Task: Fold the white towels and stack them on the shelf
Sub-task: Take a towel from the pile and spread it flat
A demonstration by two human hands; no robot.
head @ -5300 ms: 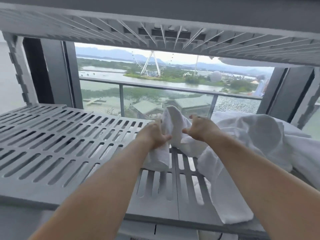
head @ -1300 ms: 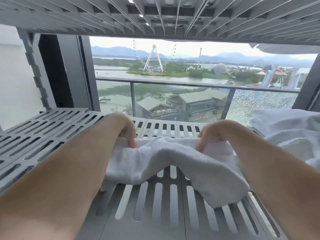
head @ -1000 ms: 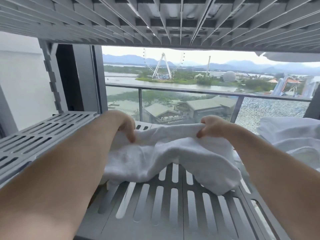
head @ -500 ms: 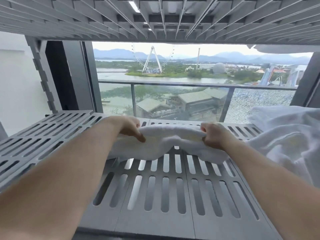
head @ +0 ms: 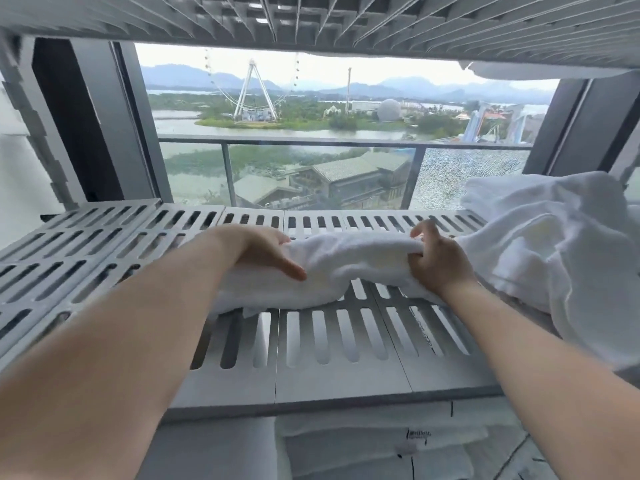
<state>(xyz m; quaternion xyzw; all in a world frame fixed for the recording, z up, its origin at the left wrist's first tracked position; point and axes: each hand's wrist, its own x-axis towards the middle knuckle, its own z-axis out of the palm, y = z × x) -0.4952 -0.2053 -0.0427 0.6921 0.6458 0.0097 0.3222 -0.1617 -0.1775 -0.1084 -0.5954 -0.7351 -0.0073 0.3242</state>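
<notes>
On the grey slotted shelf (head: 329, 344), a white towel (head: 346, 261) lies crosswise as a long, thick roll of soft terry cloth. It sags a little in the middle, and its lower edge rests on the moulded plastic slats. The left hand (head: 259, 251) holds the left end, thumb stretched straight along the near face and fingers over the top, so that grip is closed on the cloth. The right hand (head: 440, 268) grasps the right end with fingers curled into the nap, bunching the fabric, and the forefinger lifted; its grip too is clamped on the towel. Just beside the right hand, a heap of white towels (head: 554, 244) sits in loose, fluffy folds. Overhead, the upper shelf (head: 311, 19) shows a ribbed grid underside. Below the front edge lie flat folded towels (head: 381, 445) with small dark labels. Behind, a window (head: 311, 116) looks past a glass railing (head: 311, 142) to a big wheel (head: 256, 91) by water.
</notes>
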